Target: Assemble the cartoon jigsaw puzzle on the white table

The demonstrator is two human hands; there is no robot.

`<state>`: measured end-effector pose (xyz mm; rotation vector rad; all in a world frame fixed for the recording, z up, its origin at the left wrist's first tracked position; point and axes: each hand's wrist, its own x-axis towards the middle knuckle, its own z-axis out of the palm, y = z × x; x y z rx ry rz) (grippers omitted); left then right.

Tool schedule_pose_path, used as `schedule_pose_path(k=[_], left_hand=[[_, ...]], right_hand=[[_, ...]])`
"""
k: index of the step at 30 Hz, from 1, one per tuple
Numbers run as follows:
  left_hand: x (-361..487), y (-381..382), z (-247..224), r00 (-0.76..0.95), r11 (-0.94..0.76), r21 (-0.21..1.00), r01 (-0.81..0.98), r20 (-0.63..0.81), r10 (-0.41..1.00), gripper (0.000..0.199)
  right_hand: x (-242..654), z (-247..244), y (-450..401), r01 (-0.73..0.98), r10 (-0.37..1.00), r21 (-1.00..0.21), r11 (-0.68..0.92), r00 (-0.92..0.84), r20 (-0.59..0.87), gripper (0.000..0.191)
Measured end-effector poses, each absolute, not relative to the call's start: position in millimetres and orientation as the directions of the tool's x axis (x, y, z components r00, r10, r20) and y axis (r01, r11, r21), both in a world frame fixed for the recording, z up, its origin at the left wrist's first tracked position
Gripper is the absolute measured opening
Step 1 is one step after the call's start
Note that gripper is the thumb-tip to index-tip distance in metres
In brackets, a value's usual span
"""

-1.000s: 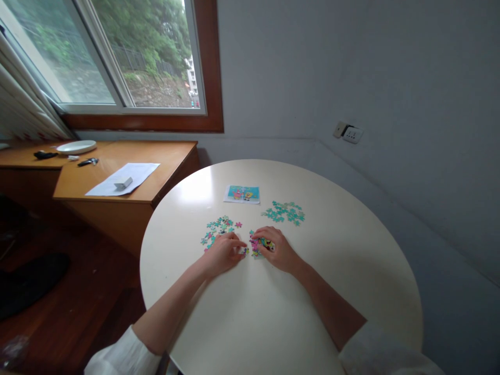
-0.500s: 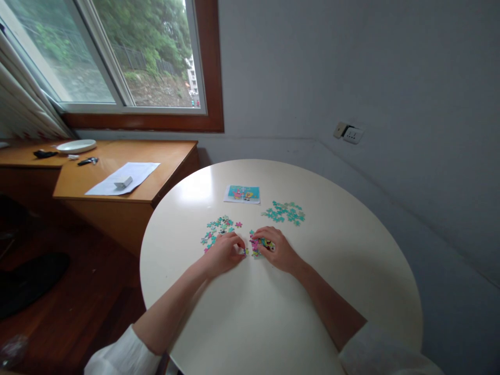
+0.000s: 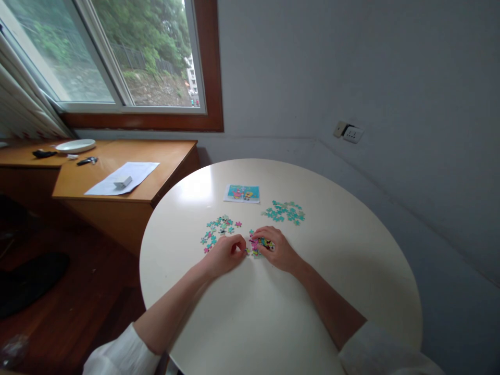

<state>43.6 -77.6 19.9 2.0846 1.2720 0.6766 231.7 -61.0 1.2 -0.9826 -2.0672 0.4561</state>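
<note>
My left hand (image 3: 227,254) has thumb and fingertips pinched on a small jigsaw puzzle piece (image 3: 247,251), just left of a patch of joined puzzle pieces (image 3: 255,246). That patch is pink, yellow and green. My right hand (image 3: 275,249) curves over its right side, thumb and fingers pressing on it and hiding part of it. Beyond my left hand lie loose mixed-colour puzzle pieces (image 3: 222,224), with a single pink piece (image 3: 238,224) at their right. A pile of teal puzzle pieces (image 3: 287,212) lies farther back on the right.
The round white table (image 3: 250,312) carries a small picture card (image 3: 242,194) with cartoon figures at the back. To the left stands a wooden desk (image 3: 172,161) with a paper sheet (image 3: 136,171), a small white box (image 3: 123,181) and a white plate (image 3: 76,146).
My left hand has closed its fingers more tightly and tilted slightly beside the joined patch. My right hand stays where it was on the patch.
</note>
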Motion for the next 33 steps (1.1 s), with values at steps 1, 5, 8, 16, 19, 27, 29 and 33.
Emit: schedule_pose_path(k=[1, 5, 8, 16, 19, 27, 29, 33], left_hand=[[44.1, -77.7, 19.4, 0.409, -0.36, 0.729, 0.583, 0.12, 0.905, 0.008], [46.1, -78.1, 17.1, 0.418, -0.35, 0.762, 0.545, 0.115, 0.901, 0.011], [47.9, -78.4, 14.3, 0.441, -0.362, 0.757, 0.543, 0.11, 0.891, 0.014], [52.2, -79.9, 12.2, 0.423, -0.364, 0.748, 0.555, 0.124, 0.898, 0.01], [52.5, -79.6, 12.1, 0.428, -0.376, 0.74, 0.558, 0.132, 0.894, 0.01], [51.3, -77.5, 7.4, 0.449, -0.424, 0.708, 0.565, 0.167, 0.878, 0.009], [51.3, -77.5, 7.0, 0.449, -0.423, 0.708, 0.565, 0.166, 0.878, 0.01], [51.9, -78.1, 8.4, 0.446, -0.425, 0.706, 0.566, 0.172, 0.878, 0.01]], right_hand=[[231.7, 1.0, -60.9, 0.493, 0.772, -0.595, 0.635, -0.393, 0.499, 0.02], [232.1, -0.2, -60.4, 0.496, 0.77, -0.589, 0.638, -0.398, 0.499, 0.02], [232.4, -0.8, -60.2, 0.497, 0.769, -0.588, 0.639, -0.398, 0.5, 0.02], [231.9, 0.1, -60.8, 0.498, 0.772, -0.59, 0.635, -0.398, 0.495, 0.021], [231.8, -0.3, -60.4, 0.498, 0.773, -0.591, 0.635, -0.398, 0.495, 0.02], [232.4, -1.8, -59.9, 0.492, 0.771, -0.593, 0.637, -0.398, 0.498, 0.02], [232.4, -2.1, -59.9, 0.492, 0.771, -0.594, 0.637, -0.397, 0.497, 0.021], [232.3, -3.2, -59.5, 0.492, 0.769, -0.592, 0.639, -0.399, 0.499, 0.02]])
